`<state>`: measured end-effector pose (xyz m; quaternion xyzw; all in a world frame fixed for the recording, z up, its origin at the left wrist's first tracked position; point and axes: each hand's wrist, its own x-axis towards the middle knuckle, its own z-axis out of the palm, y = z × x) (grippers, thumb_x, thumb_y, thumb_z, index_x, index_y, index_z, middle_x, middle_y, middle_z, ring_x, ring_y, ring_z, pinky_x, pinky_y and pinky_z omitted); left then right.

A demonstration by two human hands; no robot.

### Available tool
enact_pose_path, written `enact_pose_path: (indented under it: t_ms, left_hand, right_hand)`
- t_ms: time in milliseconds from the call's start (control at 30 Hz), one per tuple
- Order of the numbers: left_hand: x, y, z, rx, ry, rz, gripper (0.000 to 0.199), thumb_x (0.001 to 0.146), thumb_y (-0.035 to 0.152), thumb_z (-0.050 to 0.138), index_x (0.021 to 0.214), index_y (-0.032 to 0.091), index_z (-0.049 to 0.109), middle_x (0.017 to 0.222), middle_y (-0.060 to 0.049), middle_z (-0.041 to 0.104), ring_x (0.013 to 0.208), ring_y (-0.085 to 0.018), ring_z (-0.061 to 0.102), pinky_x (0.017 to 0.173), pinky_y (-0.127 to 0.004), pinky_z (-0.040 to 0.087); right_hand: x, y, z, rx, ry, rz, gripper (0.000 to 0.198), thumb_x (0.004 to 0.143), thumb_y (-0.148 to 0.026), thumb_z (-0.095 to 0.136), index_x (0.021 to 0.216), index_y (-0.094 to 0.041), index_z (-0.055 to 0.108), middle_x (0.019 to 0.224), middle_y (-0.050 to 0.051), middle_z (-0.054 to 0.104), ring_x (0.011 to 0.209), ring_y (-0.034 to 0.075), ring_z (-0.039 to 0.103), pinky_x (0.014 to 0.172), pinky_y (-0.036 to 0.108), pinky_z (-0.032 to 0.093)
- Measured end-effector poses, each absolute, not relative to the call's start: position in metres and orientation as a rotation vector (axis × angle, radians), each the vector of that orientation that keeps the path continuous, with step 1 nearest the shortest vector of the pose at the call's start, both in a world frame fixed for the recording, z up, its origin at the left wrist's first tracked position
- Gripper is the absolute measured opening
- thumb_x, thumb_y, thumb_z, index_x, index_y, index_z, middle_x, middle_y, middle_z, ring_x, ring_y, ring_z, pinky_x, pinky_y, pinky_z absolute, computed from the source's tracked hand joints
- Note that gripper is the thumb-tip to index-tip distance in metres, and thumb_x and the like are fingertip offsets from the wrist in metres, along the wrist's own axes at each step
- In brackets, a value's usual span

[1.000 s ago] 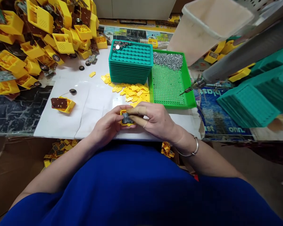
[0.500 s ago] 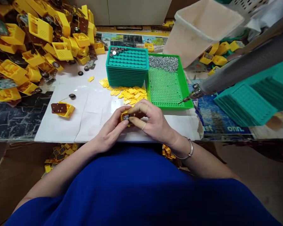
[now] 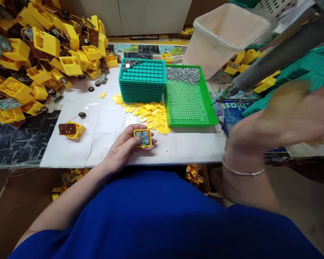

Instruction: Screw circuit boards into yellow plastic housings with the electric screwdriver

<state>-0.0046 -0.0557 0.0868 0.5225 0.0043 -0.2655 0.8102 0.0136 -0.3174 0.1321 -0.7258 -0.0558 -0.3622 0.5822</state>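
My left hand (image 3: 125, 145) grips a small yellow plastic case (image 3: 143, 138) just above the front of the white work surface. A circuit board shows in the case's open face, and my thumb presses on it. Far to the right, my right hand (image 3: 283, 115) is smeared by motion, so its fingers cannot be read. It is near a grey electric screwdriver (image 3: 270, 59), whose bit points down and left over the rim of the green tray (image 3: 215, 117). Whether the hand touches the screwdriver cannot be made out.
Small screws (image 3: 183, 75) fill the green tray's back end. Beside it stand stacked teal trays (image 3: 142, 86) and loose yellow pieces (image 3: 155, 117). A wired yellow case (image 3: 77, 131) lies at left, before a heap of yellow cases (image 3: 45, 39). A whitish bin (image 3: 205, 46) stands behind.
My right hand has let go of the yellow case and swung far right, toward the screwdriver. The left hand keeps hold of the case, its circuit board now in plain view.
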Motion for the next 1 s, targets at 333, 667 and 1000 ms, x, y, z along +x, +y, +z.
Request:
enact_pose_path:
  t_ms: [333,667,1000]
  left_hand:
    - [0.003,-0.08,0.085,1.107,0.006,-0.765,0.031,0.089,0.028,0.062,0.117,0.02,0.054,0.11,-0.009,0.072,0.11,-0.027,0.067,0.098,-0.046,0.053]
    - [0.013,-0.097,0.082,1.079,0.07,-0.798,0.025,0.087,0.021,0.059,0.111,0.017,0.055,0.106,-0.012,0.073,0.103,-0.028,0.071,0.089,-0.043,0.058]
    - [0.013,-0.097,0.084,1.078,0.09,-0.799,0.024,0.087,0.02,0.059,0.111,0.017,0.057,0.109,-0.014,0.074,0.103,-0.029,0.072,0.086,-0.041,0.06]
  right_hand:
    - [0.081,-0.373,0.13,-1.535,-0.593,-0.739,0.041,0.07,-0.038,0.084,0.107,-0.034,0.068,0.106,-0.003,0.071,0.096,0.016,0.069,0.085,0.029,0.056]
    - [0.072,-0.351,0.118,-1.518,-0.266,-0.548,0.032,0.071,-0.053,0.069,0.082,-0.031,0.049,0.069,-0.006,0.055,0.055,0.016,0.054,0.056,0.035,0.05]
    - [0.074,-0.351,0.094,-1.551,-0.116,-0.625,0.045,0.072,-0.067,0.068,0.073,-0.029,0.045,0.054,-0.007,0.048,0.046,0.011,0.042,0.05,0.031,0.041]
